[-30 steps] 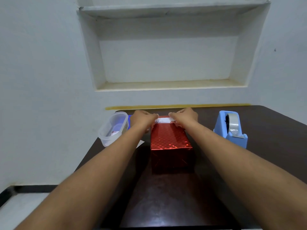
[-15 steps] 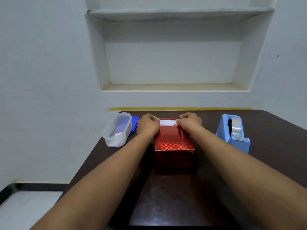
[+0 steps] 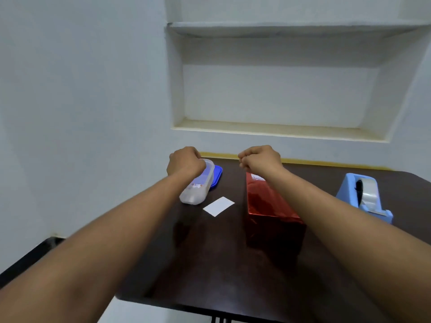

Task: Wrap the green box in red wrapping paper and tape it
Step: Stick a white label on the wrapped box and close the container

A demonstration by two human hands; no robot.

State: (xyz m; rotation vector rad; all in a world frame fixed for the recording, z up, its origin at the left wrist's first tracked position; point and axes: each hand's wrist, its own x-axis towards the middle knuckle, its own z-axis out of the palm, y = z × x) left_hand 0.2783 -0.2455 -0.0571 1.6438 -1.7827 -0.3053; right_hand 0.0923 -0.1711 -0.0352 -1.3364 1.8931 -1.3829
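The box wrapped in red wrapping paper (image 3: 270,201) stood on the dark tabletop (image 3: 210,257), between the middle and the right edge, with a small white patch showing at its far top end. The right hand (image 3: 261,159) hovered above that far end, its fingers (image 3: 242,160) curled into a loose fist; whether they pinched anything could not be told. The left hand (image 3: 185,163) was raised over the far-left part of the tabletop, above the far end of a clear plastic container (image 3: 198,185), fingers curled under and hidden from view, so what they held, if anything, could not be told either. A blue lid (image 3: 216,176) lay just beside the container on its right. A small white slip of paper (image 3: 218,206) lay flat between the container and the wrapped box. A light blue tape dispenser (image 3: 363,197) with a roll of clear tape sat near the right edge, apart from the box.
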